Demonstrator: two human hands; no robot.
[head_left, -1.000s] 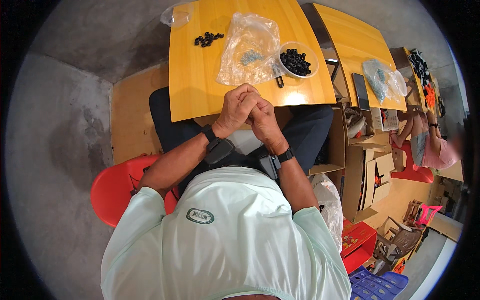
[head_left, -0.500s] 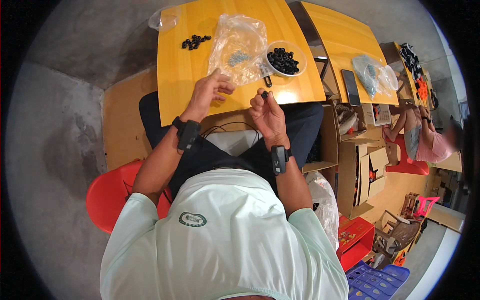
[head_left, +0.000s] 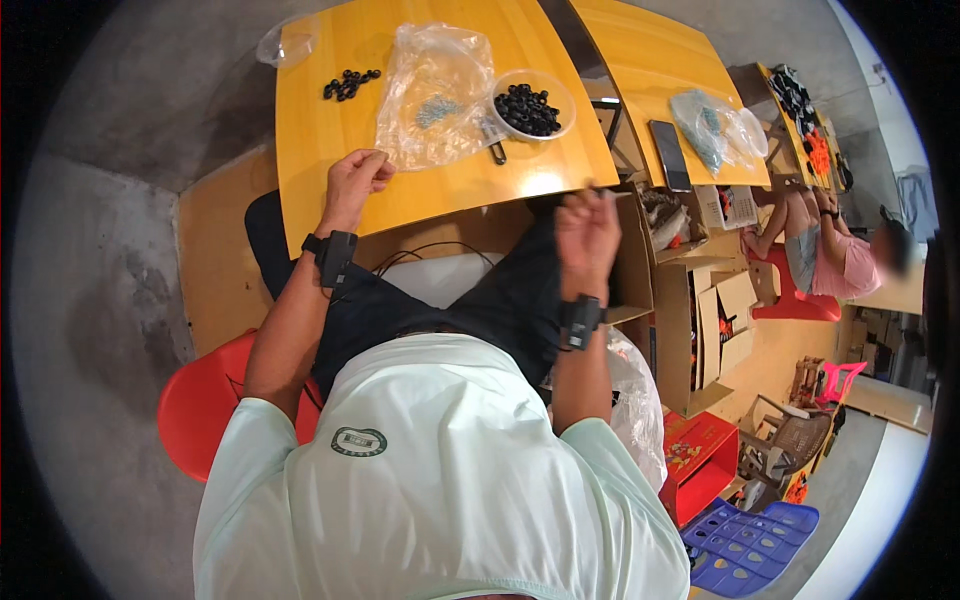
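My left hand (head_left: 357, 185) is at the table's near left edge, below the clear plastic bag. Its fingers are curled together, and anything inside them is hidden. Past the table's near right corner, my right hand (head_left: 588, 230) is smeared by motion, its fingertips pinched on a small black part (head_left: 600, 190). On the yellow table (head_left: 345, 125) the open bag (head_left: 440, 65) holds a heap of small silvery pieces (head_left: 437, 112). A round clear tub (head_left: 568, 105) full of black round parts (head_left: 527, 110) stands right of it. Between them lies a small black-handled tool (head_left: 498, 152).
Several loose black parts (head_left: 350, 84) lie on the table's left, near a clear container (head_left: 287, 44) at the corner. A second table to the right carries a phone (head_left: 670, 155) and another bag (head_left: 700, 130). Cardboard boxes (head_left: 705, 320) stand below. Another person (head_left: 840, 255) sits far right.
My right hand has swung right, off the table's near edge, with the small black part. My left hand's fingers, spread before, are now curled together. The whole view has shifted slightly.
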